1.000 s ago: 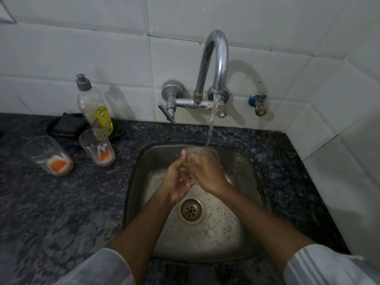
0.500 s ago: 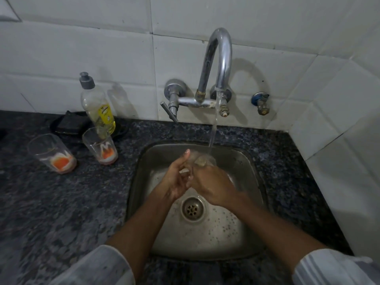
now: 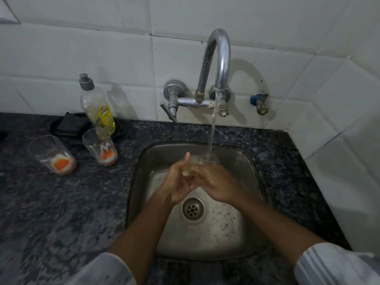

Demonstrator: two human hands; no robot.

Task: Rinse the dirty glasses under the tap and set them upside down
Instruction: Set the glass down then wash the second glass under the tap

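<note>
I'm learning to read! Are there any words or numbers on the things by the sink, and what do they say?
Yellow label on the soap bottle: it has print, but it is too small and blurred to read.
White "M"-like mark in the nearer dirty glass: it looks like residue on the glass, not a letter.
Other dirty glass, tap, sink, tiles: no words or numbers visible.

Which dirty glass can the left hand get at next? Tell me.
Probably the nearer glass: it stands beside the sink with bare counter between. But the left hand is busy holding the rinsed glass.
</note>
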